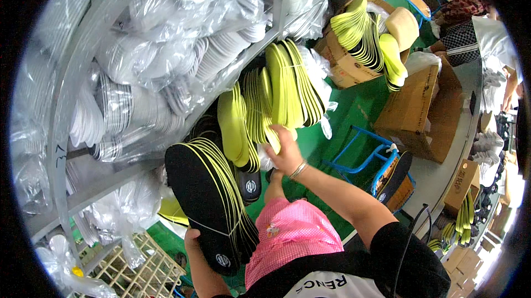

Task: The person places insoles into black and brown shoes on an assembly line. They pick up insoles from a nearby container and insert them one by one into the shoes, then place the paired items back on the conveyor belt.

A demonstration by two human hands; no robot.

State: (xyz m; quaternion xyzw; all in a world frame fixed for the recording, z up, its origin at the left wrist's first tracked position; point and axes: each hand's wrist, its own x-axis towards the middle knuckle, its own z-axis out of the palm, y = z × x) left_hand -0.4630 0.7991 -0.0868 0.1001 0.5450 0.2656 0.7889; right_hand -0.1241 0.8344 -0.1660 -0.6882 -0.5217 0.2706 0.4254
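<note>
Shoe-insole workshop, bagged insoles (138,66) on shelving (72,82), cardboard boxes (415,104)

Shelves of bagged white insoles, cardboard boxes and a green floor

Clear bags of white insoles (138,77) fill the grey metal rack (77,71) from nine to twelve o'clock. At one o'clock an open cardboard box (345,66) holds yellow-green insoles (359,32); a larger brown carton (420,110) sits at three o'clock beside a blue metal frame (359,157). A cream wire basket (138,267) lies at seven o'clock.

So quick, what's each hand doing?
Left hand: closed, holding a black insole stack.
Right hand: gripping yellow insoles on the shelf.
</note>
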